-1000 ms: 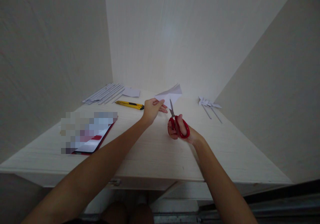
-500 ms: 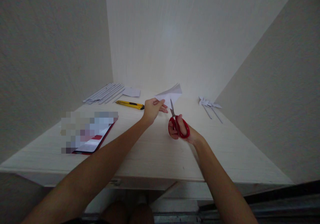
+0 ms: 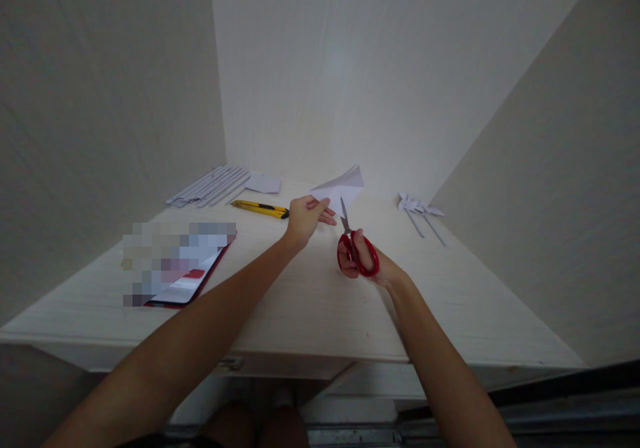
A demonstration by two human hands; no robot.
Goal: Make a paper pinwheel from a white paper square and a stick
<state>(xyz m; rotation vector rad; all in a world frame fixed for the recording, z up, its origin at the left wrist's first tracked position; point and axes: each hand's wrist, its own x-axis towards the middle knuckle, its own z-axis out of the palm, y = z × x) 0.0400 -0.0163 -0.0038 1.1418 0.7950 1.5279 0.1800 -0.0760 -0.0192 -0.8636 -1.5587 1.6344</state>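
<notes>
My left hand (image 3: 309, 220) pinches the near left edge of a creased white sheet of paper (image 3: 351, 183) between thumb and fingers, above the table. My right hand (image 3: 367, 256) has its fingers through the handles of red-handled scissors (image 3: 371, 259). Their metal blades point away from me and meet the paper's near edge. How deep the cut runs is too small to tell. Left of my left hand lies a yellow and black utility knife (image 3: 260, 209).
Rolled paper sticks (image 3: 210, 187) lie at the back left beside a small stack of paper (image 3: 263, 183). Two paper pinwheels (image 3: 416, 206) on sticks rest at the right. A tablet (image 3: 195, 276) with a red edge, partly blurred, lies front left. Walls enclose the white table (image 3: 310, 315).
</notes>
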